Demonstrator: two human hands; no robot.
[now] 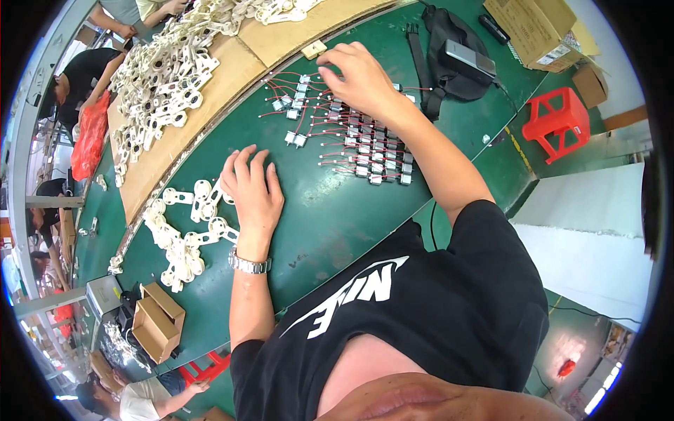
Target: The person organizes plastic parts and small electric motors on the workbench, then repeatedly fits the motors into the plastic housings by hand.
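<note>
My left hand (254,188) rests palm down over the green table (302,217), fingers spread and holding nothing that I can see. Beside it lies a loose group of cream-white plastic housings (184,242), some partly under its edge. My right hand (357,78) reaches to the far side of the table, its fingers bent and apart, with nothing visible in them. Just left of its fingertips sits a small cream block (314,49). Rows of small silver motors (377,156) with red and white wires lie below that hand and forearm. A few more motors (296,139) lie apart to the left.
Beyond a cardboard-covered edge (217,81) is a large heap of white housings (168,77). A black bag (449,52) and cardboard box (533,31) are at far right. A red stool (558,125) stands right; small open boxes (158,323) lie left. Several people work along the left.
</note>
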